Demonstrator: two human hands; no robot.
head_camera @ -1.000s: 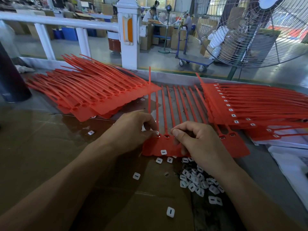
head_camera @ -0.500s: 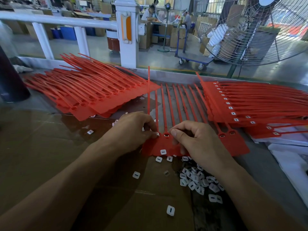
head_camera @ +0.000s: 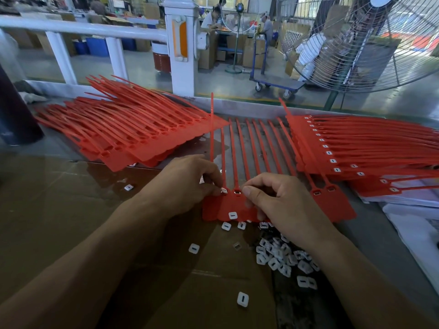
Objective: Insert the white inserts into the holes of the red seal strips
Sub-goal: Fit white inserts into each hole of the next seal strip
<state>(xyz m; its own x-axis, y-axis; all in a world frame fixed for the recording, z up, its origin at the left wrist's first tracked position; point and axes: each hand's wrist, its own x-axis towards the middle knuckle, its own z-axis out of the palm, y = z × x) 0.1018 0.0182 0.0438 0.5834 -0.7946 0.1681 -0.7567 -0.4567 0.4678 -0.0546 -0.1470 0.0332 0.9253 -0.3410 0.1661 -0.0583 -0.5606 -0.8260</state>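
Note:
A sheet of joined red seal strips (head_camera: 228, 206) lies flat in front of me, its tails running away across the table. My left hand (head_camera: 187, 184) pinches a white insert (head_camera: 224, 190) at the leftmost hole of the sheet. My right hand (head_camera: 282, 205) has curled fingers, and its thumb and forefinger pinch a mostly hidden insert beside the second hole (head_camera: 237, 192). The lower fingers of that hand rest on the sheet. One loose white insert (head_camera: 233, 215) lies on the red flags. A pile of white inserts (head_camera: 280, 255) sits under my right wrist.
A stack of red strips with bare holes (head_camera: 142, 136) lies at the left, and a stack with white inserts fitted (head_camera: 356, 148) at the right. Single inserts (head_camera: 193, 248) are scattered on the brown cardboard (head_camera: 71, 210). White paper (head_camera: 415, 224) lies at the right edge. A big fan (head_camera: 368, 43) stands beyond the table.
Both hands stay at the first two holes of the sheet, with only small finger shifts. The sheet and the pile have not moved.

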